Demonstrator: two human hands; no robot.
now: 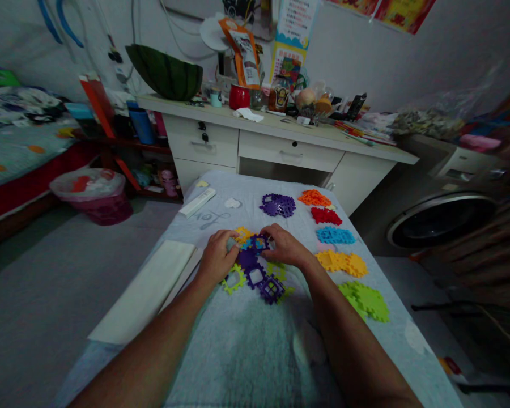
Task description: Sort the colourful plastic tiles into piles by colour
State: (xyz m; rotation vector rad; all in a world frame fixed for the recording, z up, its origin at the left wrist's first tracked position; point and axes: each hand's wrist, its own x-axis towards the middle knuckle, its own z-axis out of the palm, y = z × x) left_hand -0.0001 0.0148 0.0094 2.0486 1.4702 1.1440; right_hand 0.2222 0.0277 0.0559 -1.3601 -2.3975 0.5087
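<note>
My left hand (218, 256) and my right hand (286, 246) meet over a joined cluster of plastic puzzle tiles (257, 273) on a cloth-covered table (246, 345). Both hands have their fingers curled onto the top tiles, blue, yellow and purple ones, at the cluster's far end. Purple and yellow-green tiles stick out below my hands. To the right lie sorted piles: orange (314, 198), red (325, 216), blue (335, 235), yellow (342, 262) and green (364, 300). A purple pile (277, 205) sits further back.
A white remote (198, 202) and a small white scrap (232, 202) lie at the table's far left; a white board (147, 292) leans on its left edge. Behind stand a cluttered white desk (276, 141), a washing machine (444, 218), a pink bin (92, 194) and a bed (12, 153).
</note>
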